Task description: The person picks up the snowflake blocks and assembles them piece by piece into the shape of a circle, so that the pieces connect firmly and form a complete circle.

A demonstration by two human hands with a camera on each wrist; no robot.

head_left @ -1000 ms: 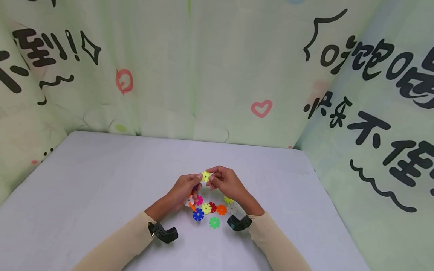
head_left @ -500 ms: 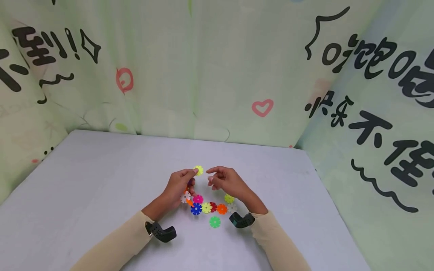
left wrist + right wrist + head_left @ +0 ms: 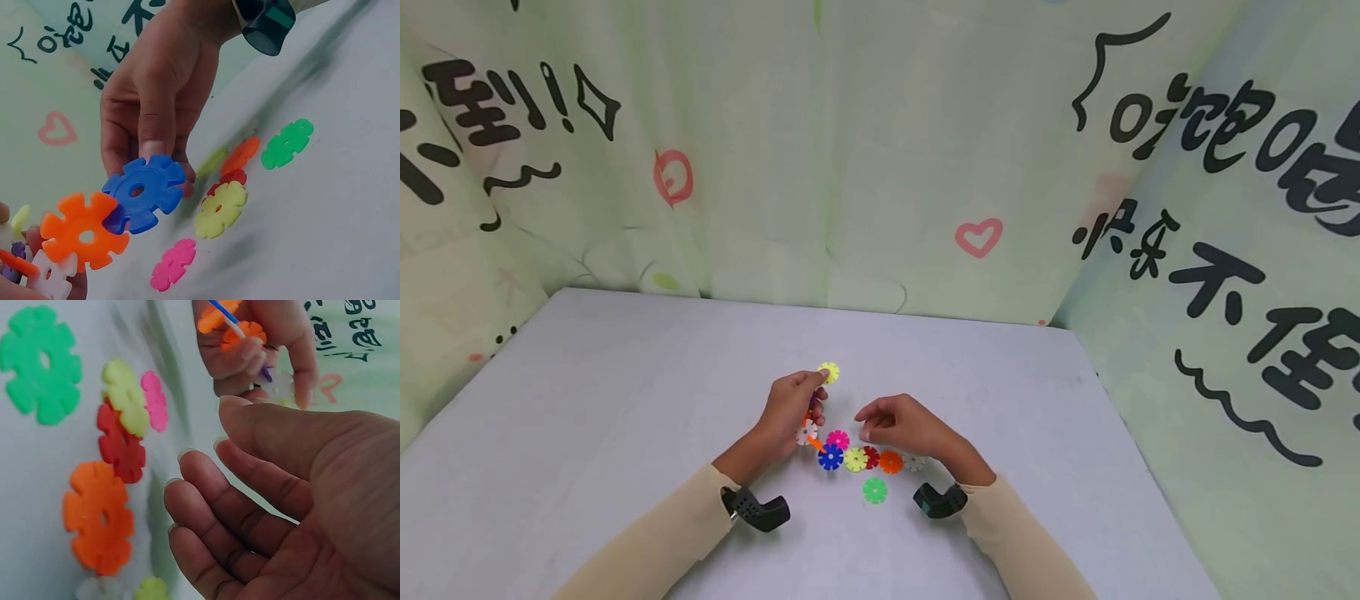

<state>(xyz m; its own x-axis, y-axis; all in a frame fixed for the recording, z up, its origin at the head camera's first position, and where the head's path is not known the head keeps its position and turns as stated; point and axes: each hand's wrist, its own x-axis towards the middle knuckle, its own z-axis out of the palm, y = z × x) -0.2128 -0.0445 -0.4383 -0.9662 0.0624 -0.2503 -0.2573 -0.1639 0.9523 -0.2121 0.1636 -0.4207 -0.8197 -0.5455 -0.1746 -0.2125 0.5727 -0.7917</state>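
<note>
My left hand (image 3: 786, 408) grips a chain of slotted plastic snowflake discs joined edge to edge. A yellow disc (image 3: 831, 371) stands at its upper end by the thumb. White and orange discs (image 3: 62, 234) follow, and a blue disc (image 3: 159, 184) hangs at the lower end. Fingers partly cover a purple piece. My right hand (image 3: 906, 425) hovers over the loose discs with fingers loosely bent, holding nothing. Below it lie an orange disc (image 3: 891, 462), a red disc (image 3: 871, 456) and a translucent white disc (image 3: 913, 461). Another yellow disc (image 3: 152, 589) is hidden under that hand in the head view.
A pink disc (image 3: 838, 438) and a yellow disc (image 3: 855, 459) lie between the hands on the white table (image 3: 662, 375). The green disc (image 3: 876, 490) sits nearer the front. Printed curtains (image 3: 760, 167) enclose the table's back and sides.
The right hand has let go of the chain's yellow disc and come down toward the loose discs. My left hand has shifted slightly left with the chain.
</note>
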